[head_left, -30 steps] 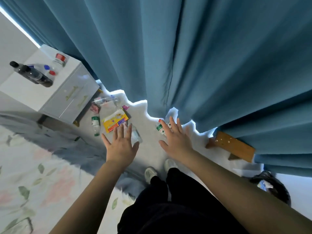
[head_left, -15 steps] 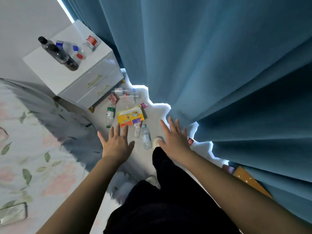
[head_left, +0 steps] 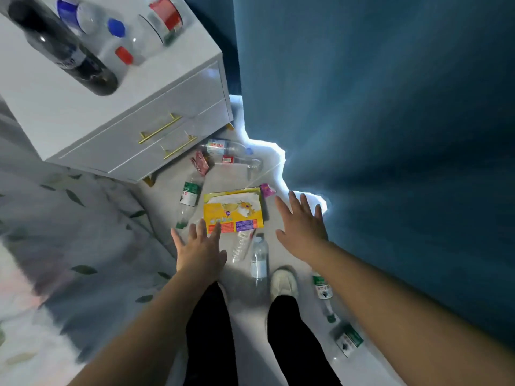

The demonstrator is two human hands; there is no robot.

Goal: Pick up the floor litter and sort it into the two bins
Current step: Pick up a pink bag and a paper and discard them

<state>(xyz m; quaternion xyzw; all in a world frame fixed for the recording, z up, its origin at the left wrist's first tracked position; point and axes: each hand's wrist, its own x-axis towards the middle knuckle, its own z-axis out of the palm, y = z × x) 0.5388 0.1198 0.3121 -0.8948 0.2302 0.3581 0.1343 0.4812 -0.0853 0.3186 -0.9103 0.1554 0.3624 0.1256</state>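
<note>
Both hands, left [head_left: 199,250] and right [head_left: 302,224], reach empty with fingers spread above a flat yellow snack packet [head_left: 233,210] lying among clear plastic bottles [head_left: 259,260] on the pale floor [head_left: 167,190].

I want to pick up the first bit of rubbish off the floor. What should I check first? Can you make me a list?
1. Hands free: the left hand and right hand are both open and hold nothing. Ok.
2. Something easy to grab: the yellow packet lies flat just ahead of the hands, with nothing on top. Ok.
3. Touching it yet: the left fingers overlap its corner in the view. Cannot tell.
4. Feet safe: a clear bottle lies right beside the shoe. Not ok.
5. Bins ready: neither bin shows in the view. Cannot tell.
</note>
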